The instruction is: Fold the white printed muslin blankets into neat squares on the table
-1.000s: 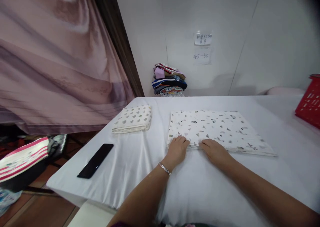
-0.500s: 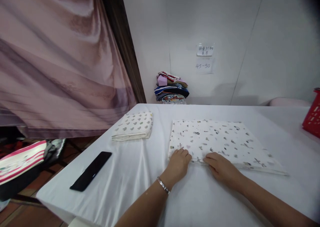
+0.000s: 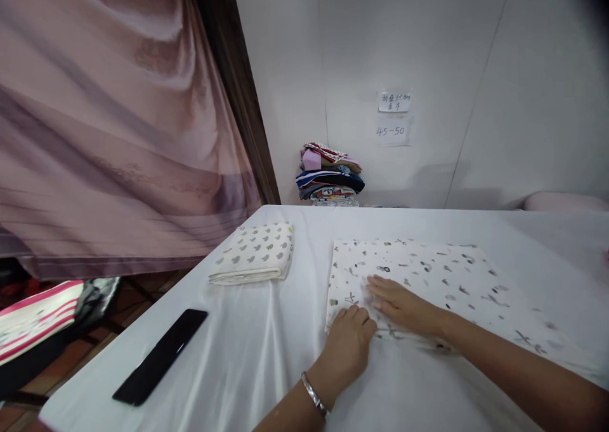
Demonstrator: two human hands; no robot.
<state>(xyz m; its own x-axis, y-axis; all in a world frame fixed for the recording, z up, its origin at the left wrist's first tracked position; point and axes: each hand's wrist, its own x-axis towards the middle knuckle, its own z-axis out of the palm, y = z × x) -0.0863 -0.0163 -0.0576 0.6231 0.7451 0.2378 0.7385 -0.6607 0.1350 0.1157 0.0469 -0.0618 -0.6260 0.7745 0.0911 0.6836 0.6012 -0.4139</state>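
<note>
A white cloth [image 3: 419,273] with small grey and green prints lies folded into a flat rectangle in front of me. My left hand [image 3: 349,343], with a silver bracelet at the wrist, is closed on the cloth's near edge close to its left corner. Its fingers are bent over the edge, and the thumb is hidden. Just right of it, my right hand [image 3: 402,304] lies on top of the cloth with fingers stretched out, pointing left.
At the left of the white-covered table [image 3: 238,343] sit a smaller folded cloth [image 3: 259,251] with grey prints and a black phone-like slab [image 3: 162,356]. Behind the table's far edge is a stack of folded fabrics [image 3: 330,178]. A pink curtain [image 3: 118,115] hangs at left.
My right hand has moved from the cloth's near edge onto its top, up and to the left, and its fingers have straightened. The left hand stays at the edge. The view has shifted slightly.
</note>
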